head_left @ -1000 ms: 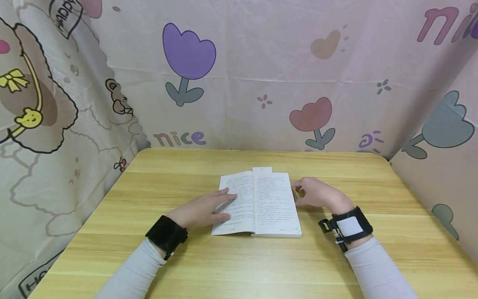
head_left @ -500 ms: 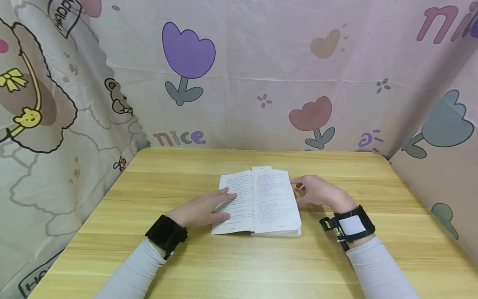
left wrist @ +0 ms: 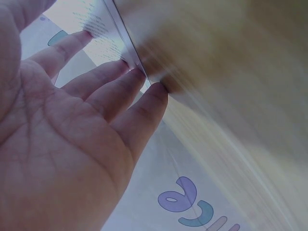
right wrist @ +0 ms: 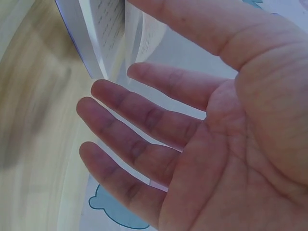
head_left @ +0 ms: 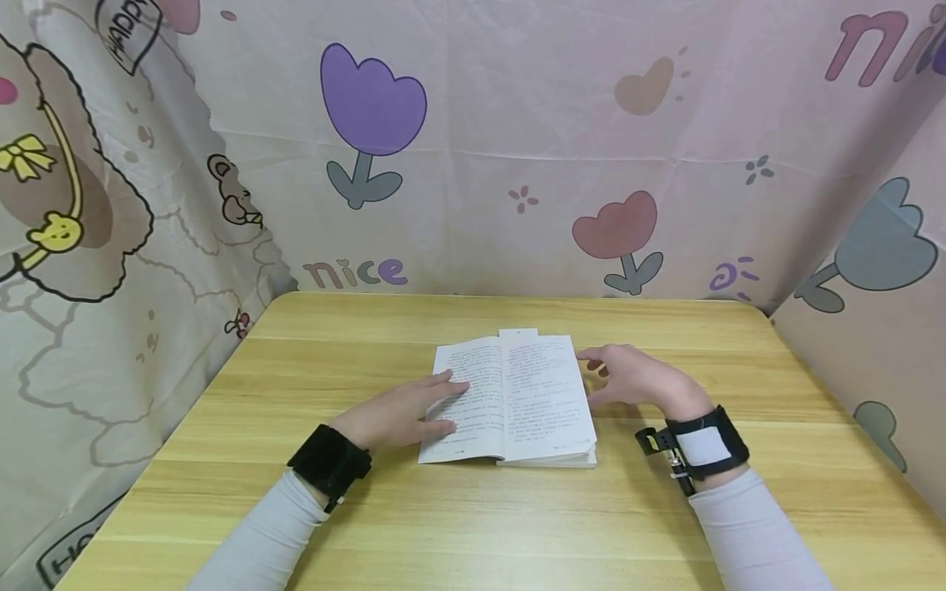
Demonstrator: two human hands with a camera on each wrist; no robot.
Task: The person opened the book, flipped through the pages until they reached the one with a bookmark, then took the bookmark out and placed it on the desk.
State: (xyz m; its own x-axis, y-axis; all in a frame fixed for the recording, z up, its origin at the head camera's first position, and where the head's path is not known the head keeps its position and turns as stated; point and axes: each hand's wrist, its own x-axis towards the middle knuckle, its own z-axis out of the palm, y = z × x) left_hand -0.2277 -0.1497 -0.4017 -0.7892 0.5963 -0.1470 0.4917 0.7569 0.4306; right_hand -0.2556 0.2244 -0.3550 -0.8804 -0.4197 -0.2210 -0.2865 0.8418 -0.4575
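Note:
An open book (head_left: 547, 402) with printed pages lies on the wooden table (head_left: 473, 525). A white slip (head_left: 519, 333) sticks out past its top edge. My left hand (head_left: 399, 413) rests spread on the left page, its fingertips on the paper; the left wrist view shows some fingers at the book's edge (left wrist: 127, 41). Beside the right edge is my right hand (head_left: 639, 382), thumb and index finger close to the page edges. In the right wrist view its fingers are loosely extended and apart, and a gap shows between the pages (right wrist: 108, 29). Whether the thumb touches paper is hard to tell.
Behind the table hangs a printed cloth (head_left: 480, 123) with tulips and lettering, and more cloth hangs at both sides. Black straps (head_left: 705, 443) with small devices are on both wrists. The table's back edge (head_left: 369, 297) lies beyond the book.
My right hand has shifted slightly right and away from me. The right-hand pages have lifted a little off those beneath at the near corner. The left hand has stayed put.

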